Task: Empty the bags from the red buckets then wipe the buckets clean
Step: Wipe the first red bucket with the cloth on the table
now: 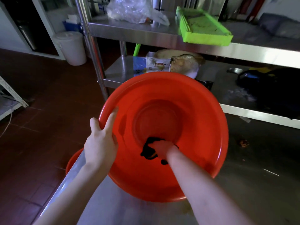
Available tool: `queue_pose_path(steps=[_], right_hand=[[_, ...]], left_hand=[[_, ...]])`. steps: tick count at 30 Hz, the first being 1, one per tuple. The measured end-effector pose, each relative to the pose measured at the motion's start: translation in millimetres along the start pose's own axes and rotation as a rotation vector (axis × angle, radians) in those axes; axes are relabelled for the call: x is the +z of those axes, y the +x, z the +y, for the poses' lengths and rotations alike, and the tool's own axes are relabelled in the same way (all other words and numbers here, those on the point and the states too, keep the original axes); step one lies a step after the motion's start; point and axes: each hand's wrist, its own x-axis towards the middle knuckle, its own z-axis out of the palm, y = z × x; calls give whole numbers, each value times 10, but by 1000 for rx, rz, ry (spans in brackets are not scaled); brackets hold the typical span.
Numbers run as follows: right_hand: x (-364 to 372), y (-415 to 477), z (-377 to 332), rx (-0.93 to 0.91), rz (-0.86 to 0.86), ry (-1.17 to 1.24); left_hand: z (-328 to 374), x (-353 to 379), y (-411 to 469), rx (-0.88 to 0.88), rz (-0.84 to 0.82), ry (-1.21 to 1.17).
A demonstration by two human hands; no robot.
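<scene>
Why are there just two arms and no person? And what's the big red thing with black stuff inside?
The camera sits on the person's head, looking forward and down, so you see only their arms, as if they were yours. The big red thing is a red bucket, tipped toward the camera on a steel table. The left hand grips its rim to steady it. The right hand reaches inside and holds a black cloth against the inside, for wiping. Behind, a shelf carries a green tray and a plastic bag.
</scene>
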Motion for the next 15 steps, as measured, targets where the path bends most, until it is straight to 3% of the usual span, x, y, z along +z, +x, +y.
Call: queue_pose_path(steps=[3,11,15], right_hand=[[-326,-145,-155,-14,29,131],[-1061,-1267,-395,-44,670,357],[-1226,-1806,-497,12,933,452]], left_hand=[[-72,-68,-30,-29,-44,-15],[-244,-356,59,-300,-244,-166],[-334,-532,103,-328,-331,-200]])
